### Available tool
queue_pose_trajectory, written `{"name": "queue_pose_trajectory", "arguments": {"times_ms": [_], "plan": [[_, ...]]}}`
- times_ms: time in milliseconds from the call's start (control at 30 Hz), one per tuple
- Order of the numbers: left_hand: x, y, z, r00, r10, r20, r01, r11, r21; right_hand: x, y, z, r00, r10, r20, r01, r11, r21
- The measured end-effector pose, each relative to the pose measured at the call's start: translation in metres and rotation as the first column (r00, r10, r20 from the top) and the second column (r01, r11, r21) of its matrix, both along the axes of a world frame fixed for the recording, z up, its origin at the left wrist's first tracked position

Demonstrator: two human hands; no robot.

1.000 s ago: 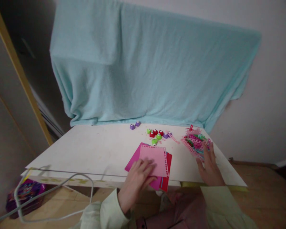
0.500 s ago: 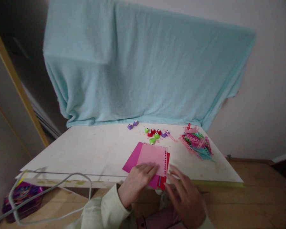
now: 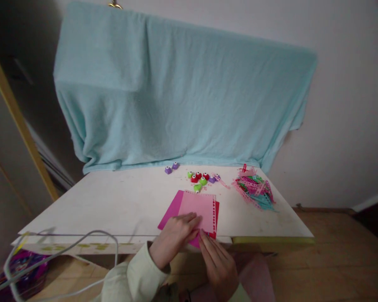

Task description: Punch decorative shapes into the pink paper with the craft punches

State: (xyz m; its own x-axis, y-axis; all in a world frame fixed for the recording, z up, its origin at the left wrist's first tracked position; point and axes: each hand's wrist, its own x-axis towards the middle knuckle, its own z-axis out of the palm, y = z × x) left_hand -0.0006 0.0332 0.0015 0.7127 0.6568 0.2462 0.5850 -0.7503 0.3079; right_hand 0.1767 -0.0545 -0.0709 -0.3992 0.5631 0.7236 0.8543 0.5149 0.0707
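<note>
The right hand (image 3: 219,264) had come away from the heap of punched paper strips (image 3: 255,191) and joined the left hand (image 3: 176,235) at the pink sheet (image 3: 197,205), so the work now seemed centred on the sheets, with both hands on it.

Taking that sheet as the clock's centre, it lay near the table's (image 3: 113,209) front edge over a magenta sheet (image 3: 170,212), which showed at 9 and 6 o'clock, and a red sheet (image 3: 217,207), peeping out at 3. Its punched border ran down the 3 o'clock side.

From 7 o'clock the left fingers lay nearly straight across its lower part. From 5 the right fingers were bunched, tips at the near edge beside the left thumb. Whether either hand pinched paper, I could not tell.

Craft punches (image 3: 203,181) clustered at 12, strips at 2. No brand or writing was legible; the printed package (image 3: 19,266) at 8 was too blurred.
</note>
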Motion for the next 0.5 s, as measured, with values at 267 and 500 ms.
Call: {"name": "queue_pose_trajectory", "arguments": {"times_ms": [267, 500], "plan": [[0.011, -0.006, -0.004, 0.994, 0.028, -0.106, -0.024, 0.999, 0.040, 0.025, -0.003, 0.002, 1.000, -0.017, 0.008, 0.017, 1.000, -0.026], [0.019, -0.014, 0.000, 0.992, 0.065, -0.112, -0.058, 0.996, 0.065, 0.034, 0.001, 0.012, 1.000, 0.006, 0.017, -0.005, 1.000, -0.027]]}}
